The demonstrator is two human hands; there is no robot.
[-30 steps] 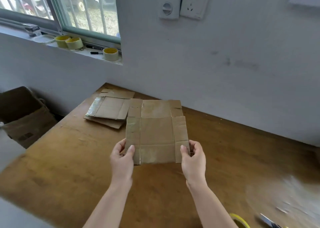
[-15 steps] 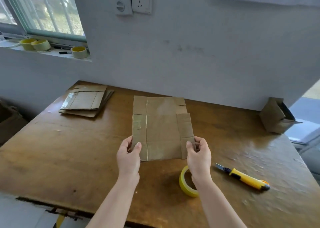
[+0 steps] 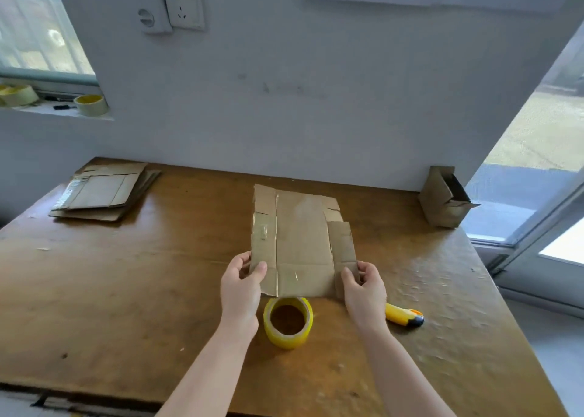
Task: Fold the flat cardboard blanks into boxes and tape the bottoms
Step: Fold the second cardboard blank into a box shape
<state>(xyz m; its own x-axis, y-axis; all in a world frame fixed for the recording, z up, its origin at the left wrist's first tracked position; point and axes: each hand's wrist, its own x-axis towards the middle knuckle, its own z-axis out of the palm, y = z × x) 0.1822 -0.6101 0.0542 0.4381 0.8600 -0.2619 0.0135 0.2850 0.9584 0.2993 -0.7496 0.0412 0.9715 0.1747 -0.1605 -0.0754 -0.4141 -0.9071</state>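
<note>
The flat cardboard blank (image 3: 300,246) no longer hangs in front of the stack of spare blanks (image 3: 101,192). A second ago it was just beside that stack; now the stack sits far off in the upper left of the frame and the blank is at the centre, over the middle of the counter (image 3: 126,290). The grip has not changed. The left hand (image 3: 241,285) pinches the near left corner with the thumb on top. The right hand (image 3: 363,287) pinches the near right flap, with its fingers (image 3: 368,268) curled behind the card. Neither hand is open, and both hold only the blank.

The yellow tape roll (image 3: 288,318), half hidden by the right wrist a moment ago, now stands in full view between the two wrists, just under the blank's near edge. The yellow utility knife (image 3: 404,317) lies just right of the right hand, its blade end covered. One finished box (image 3: 445,195) stands at the right edge of the frame against the wall.

The right-hand strip of the blank looks slightly lifted from the main panel, though I cannot tell whether a fold has begun. The fetching seems done: the blank is at the work spot with tape and knife close by, and it is still flat, so opening it into a box appears to come next.
</note>
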